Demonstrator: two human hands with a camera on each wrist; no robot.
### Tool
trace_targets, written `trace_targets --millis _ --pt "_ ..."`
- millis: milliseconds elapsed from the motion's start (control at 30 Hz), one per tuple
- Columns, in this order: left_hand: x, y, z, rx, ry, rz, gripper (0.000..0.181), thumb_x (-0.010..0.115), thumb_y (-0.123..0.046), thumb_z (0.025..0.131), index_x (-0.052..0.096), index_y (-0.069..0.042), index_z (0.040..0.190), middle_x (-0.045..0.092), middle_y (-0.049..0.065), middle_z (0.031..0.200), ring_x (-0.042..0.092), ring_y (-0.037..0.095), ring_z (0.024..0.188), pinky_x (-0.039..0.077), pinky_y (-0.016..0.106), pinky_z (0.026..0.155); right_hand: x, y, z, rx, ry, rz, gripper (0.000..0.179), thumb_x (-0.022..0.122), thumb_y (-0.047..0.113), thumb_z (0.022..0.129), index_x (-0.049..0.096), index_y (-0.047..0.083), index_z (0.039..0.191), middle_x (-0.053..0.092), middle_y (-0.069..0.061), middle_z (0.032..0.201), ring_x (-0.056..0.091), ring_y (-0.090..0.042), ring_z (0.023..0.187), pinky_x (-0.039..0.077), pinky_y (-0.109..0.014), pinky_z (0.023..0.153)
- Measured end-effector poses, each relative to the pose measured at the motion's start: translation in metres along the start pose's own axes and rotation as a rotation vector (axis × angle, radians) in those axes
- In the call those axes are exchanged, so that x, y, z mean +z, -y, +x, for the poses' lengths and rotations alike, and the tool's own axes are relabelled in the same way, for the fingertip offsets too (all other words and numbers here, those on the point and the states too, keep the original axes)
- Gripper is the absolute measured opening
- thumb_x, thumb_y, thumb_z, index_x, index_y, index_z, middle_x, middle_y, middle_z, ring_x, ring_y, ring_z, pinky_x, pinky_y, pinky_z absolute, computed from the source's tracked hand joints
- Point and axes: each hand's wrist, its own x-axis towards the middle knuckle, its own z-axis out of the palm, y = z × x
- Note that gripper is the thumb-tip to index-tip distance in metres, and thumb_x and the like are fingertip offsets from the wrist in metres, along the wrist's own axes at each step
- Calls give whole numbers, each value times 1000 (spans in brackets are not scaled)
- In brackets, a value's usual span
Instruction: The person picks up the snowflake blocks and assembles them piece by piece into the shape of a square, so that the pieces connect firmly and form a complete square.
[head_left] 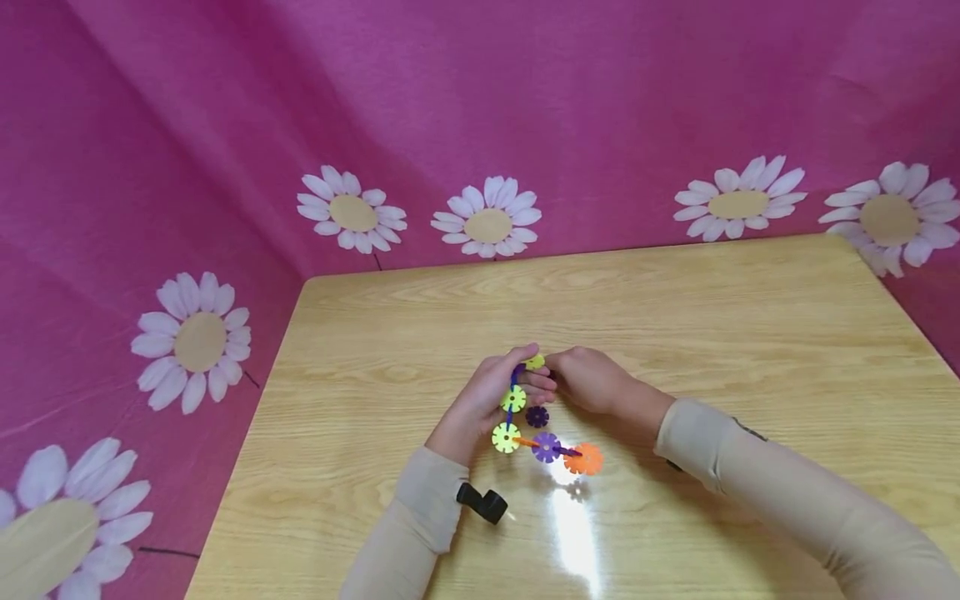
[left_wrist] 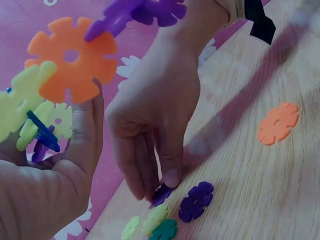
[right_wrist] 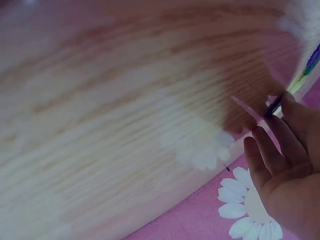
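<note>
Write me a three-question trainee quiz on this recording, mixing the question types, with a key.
1. Which hand pinches a dark purple disc low over the table?
2. In the left wrist view, what colour is the lone disc at the right: (a) green, (b) orange, (c) yellow?
3. True or false: the left hand holds a chain of linked discs.

Key: 1. The right hand. 2. (b). 3. True.

head: above wood-grain table (head_left: 675, 317), facing forward-down | left wrist: near table, right hand (left_wrist: 157, 100) shared with head | right wrist: close above, apparently tilted
</note>
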Motion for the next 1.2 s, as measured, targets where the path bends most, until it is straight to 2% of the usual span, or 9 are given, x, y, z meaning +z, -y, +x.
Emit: trace_targets --millis 200,333,400,467,600,700,833,1000,1200 --pt "-2 -1 0 -7 -16 -19 71 65 -40 83 48 21 115 65 13 76 67 20 66 57 24 64 -1 -1 0 25 -68 41 15 66 -1 81 66 12 87 62 0 81 60 -16 78 53 -30 70" --pt "-1 -2 0 1 -2 -15 70 64 -39 84 47 21 116 65 12 77 67 19 66 57 23 64 -11 -1 -2 127 -117 183 15 72 3 78 70 5 93 65 -3 83 61 -14 75 54 -28 67" --pt "-1 -1 0 8 -3 -5 65 62 -38 86 49 19 114 65 13 79 67 19 66 57 22 64 -23 2 -4 218 -146 314 12 72 7 80 71 5 92 68 -3 81 63 -14 72 55 -26 64" --pt "-1 -1 0 20 -10 13 65 61 -39 86 49 18 114 65 12 81 66 19 67 57 23 64 -40 9 -7 306 -167 499 12 70 9 82 71 3 92 70 -7 83 65 -16 71 56 -26 62" --pt "-2 0 1 39 -17 52 62 60 -42 86 54 15 109 65 12 83 66 20 70 57 27 69 -66 18 -12 456 -178 879 23 69 12 84 67 -5 100 68 -18 93 67 -26 80 58 -32 69" --pt "-1 -1 -1 46 -6 61 62 61 -46 85 56 11 108 65 13 86 67 22 74 55 36 81 -70 21 -14 518 -164 1044 28 68 11 84 63 -9 103 67 -20 94 67 -25 82 57 -37 75" --pt "1 -1 -3 64 14 76 64 61 -50 84 56 8 111 66 13 89 67 23 76 54 38 81 -69 29 -17 567 -160 1120 29 66 7 85 59 -13 104 68 -19 90 68 -21 79 55 -39 77" --pt "2 0 -3 87 33 70 64 60 -50 84 55 7 113 66 12 87 66 23 75 57 25 64 -68 32 -21 594 -176 1167 31 65 5 85 56 -15 107 68 -15 88 68 -18 77 55 -37 77" --pt "2 2 -1 100 58 69 63 59 -49 86 54 8 112 66 12 86 65 20 71 56 23 61 -70 31 -23 587 -157 1152 31 66 4 84 57 -16 107 69 -17 89 68 -19 77 55 -37 77"
